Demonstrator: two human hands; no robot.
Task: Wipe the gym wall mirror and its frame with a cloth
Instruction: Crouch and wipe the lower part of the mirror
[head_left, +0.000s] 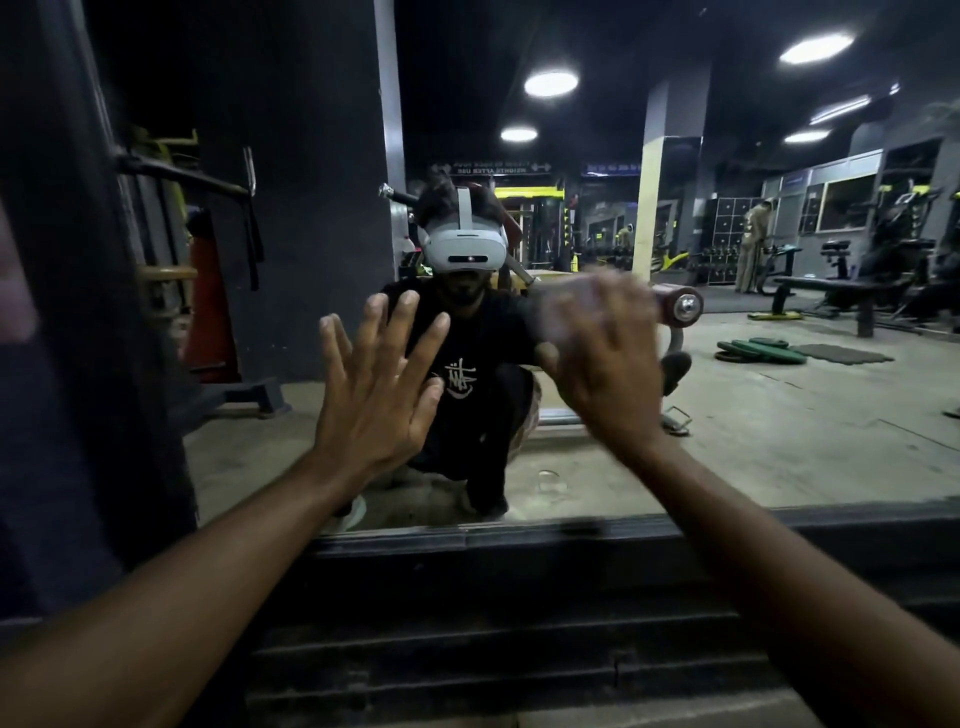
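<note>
Head view: mirror (727, 415) fills the wall ahead of me, and its dark lower frame (571, 535) runs straight across below my wrists. Both arms are raised toward the glass.

- Left hand (374, 384): back toward me, fingers (382, 322) straight and fanned wide, holding nothing. It is up against or just short of the glass; I cannot tell which.
- Right hand (613, 379): motion-blurred and at about the same height as the left. I cannot tell whether the fingers are spread or curled.
- Pale smear (571, 306): sits at the right fingertips, against the glass area. It may be the cloth, but it is too blurred to say.

Both hands are over the glass, well above the frame and not touching it.

In the reflection I am squatting with a white headset (462, 249) on. Behind me are green weight plates (758, 351) on the floor and a bench (831, 286).
</note>
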